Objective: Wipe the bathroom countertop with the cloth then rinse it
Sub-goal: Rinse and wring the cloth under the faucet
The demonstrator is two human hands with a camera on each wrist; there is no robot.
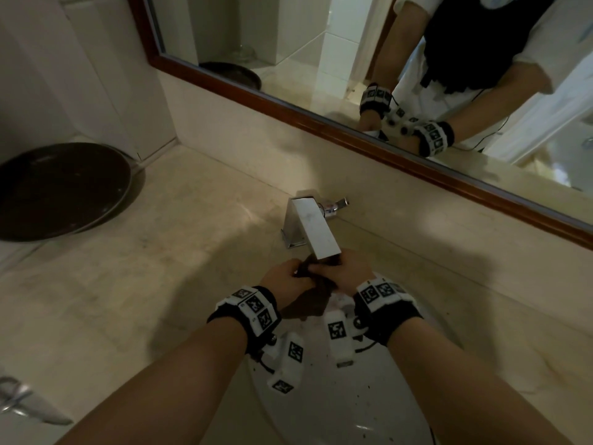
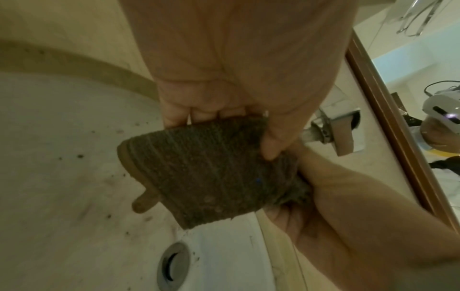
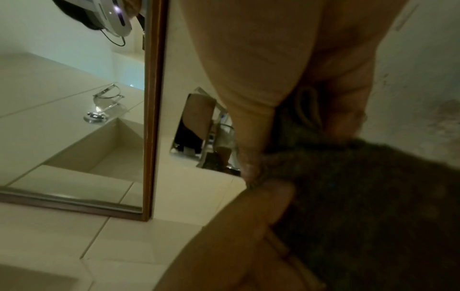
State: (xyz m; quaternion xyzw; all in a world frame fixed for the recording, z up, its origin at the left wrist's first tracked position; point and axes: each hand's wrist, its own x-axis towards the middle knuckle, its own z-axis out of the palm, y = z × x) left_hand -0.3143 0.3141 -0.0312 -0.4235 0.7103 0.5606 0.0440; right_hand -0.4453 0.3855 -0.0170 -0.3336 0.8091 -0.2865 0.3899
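Observation:
Both hands hold a dark brown cloth (image 1: 309,301) over the white sink basin (image 1: 321,396), just below the spout of the square chrome faucet (image 1: 316,228). My left hand (image 1: 284,277) pinches the cloth's upper edge between thumb and fingers, as the left wrist view shows on the cloth (image 2: 209,173). My right hand (image 1: 348,273) grips the bunched far end of the cloth (image 3: 361,196). No running water can be made out. Dark specks dot the basin (image 2: 62,157) near the drain (image 2: 174,265).
The beige marble countertop (image 1: 160,252) spreads left of the sink. A large dark round pan (image 1: 61,191) sits at its far left corner. A wood-framed mirror (image 1: 353,75) runs along the back wall. A chrome fixture (image 1: 12,399) shows at the lower left.

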